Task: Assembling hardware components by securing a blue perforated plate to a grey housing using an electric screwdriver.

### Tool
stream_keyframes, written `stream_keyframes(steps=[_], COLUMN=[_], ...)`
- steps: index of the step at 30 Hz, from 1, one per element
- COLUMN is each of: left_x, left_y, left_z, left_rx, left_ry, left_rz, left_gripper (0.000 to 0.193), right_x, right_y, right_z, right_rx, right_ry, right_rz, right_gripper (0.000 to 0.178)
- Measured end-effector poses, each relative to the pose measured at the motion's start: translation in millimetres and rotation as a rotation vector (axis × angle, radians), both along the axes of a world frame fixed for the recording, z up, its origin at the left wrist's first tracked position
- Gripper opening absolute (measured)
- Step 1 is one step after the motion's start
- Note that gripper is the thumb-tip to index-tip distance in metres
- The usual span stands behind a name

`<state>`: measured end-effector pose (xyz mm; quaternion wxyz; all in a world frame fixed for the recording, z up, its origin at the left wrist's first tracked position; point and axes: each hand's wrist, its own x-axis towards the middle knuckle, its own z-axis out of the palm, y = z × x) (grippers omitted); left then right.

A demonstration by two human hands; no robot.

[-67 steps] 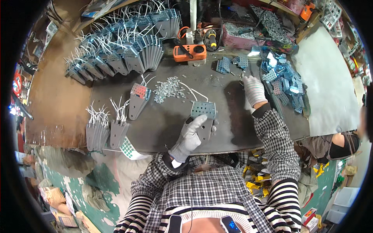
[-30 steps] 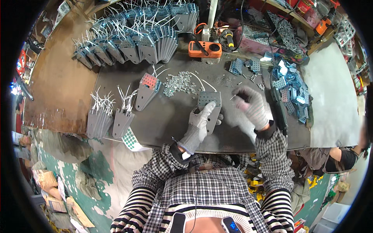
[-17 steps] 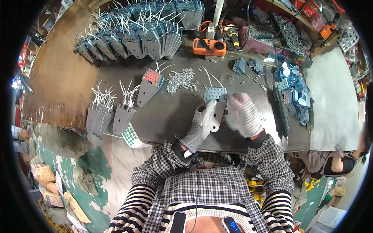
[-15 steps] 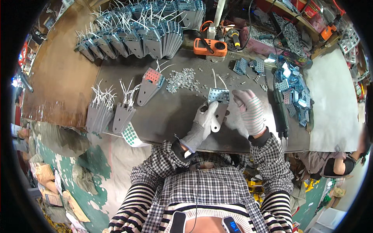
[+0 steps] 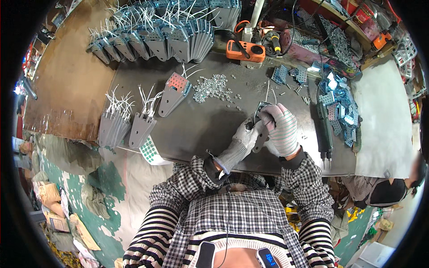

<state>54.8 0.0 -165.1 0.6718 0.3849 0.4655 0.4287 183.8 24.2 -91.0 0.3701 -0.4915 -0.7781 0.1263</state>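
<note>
Tilted on edge above the bench front, a grey metal bracket [image 5: 261, 141] with white wires at its top is gripped by my gloved left hand [image 5: 241, 139]. My right hand [image 5: 283, 131], in a striped glove, is closed with its fingertips against the bracket's perforated end; whatever they pinch is hidden. Loose nuts [image 5: 212, 88] lie in a heap beyond my left hand. A similar bracket with a red perforated plate [image 5: 175, 91] rests flat to the left. Beside it, more wired brackets [image 5: 115, 127] are stacked near the bench edge.
Rows of wired brackets [image 5: 154, 40] fill the back left. An orange device [image 5: 246, 51] stands at the back. On the right lie a black electric screwdriver [image 5: 324, 129] and a pile of bluish perforated plates [image 5: 342, 109]. A bin of screws [image 5: 342, 42] sits behind them.
My right hand has moved left and onto the bracket's perforated end. The left hand has turned the bracket from facing up to nearly edge-on and shifted it slightly right.
</note>
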Motion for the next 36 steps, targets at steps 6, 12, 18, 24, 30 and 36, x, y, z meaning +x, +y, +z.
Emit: stream_keyframes(steps=[6, 12, 18, 24, 30, 36], left_x=[-3.7, -6.9, 11.4, 60.6, 63.6, 15.0], left_y=[1.4, 5.9, 34.5, 155.2, 208.7, 126.9], left_z=[11.5, 27.2, 38.5, 33.8, 17.1, 35.9], left_rx=[-0.037, -0.063, -0.001, 0.558, 0.666, 0.875], left_ry=[-0.105, -0.544, -0.091, 0.999, 1.456, 0.648], left_rz=[-0.166, -0.410, -0.397, -0.136, -0.027, 0.143], left_gripper=[0.024, 0.029, 0.044, 0.040, 0.028, 0.009], right_x=[6.8, 28.5, 34.7, 82.5, 92.7, 85.9], right_y=[-2.7, -4.2, -21.8, -33.5, -49.0, -44.8], right_z=[-4.1, -22.7, -28.1, -19.8, -1.1, -19.2], right_rx=[0.050, 0.027, -0.211, -0.341, -0.321, -0.630], right_ry=[-0.078, -0.120, 0.237, 1.265, 1.572, 1.531], right_rz=[-0.020, 0.073, -0.051, -0.016, -0.068, -0.010], right_gripper=[0.015, 0.030, 0.059, 0.080, 0.086, 0.087])
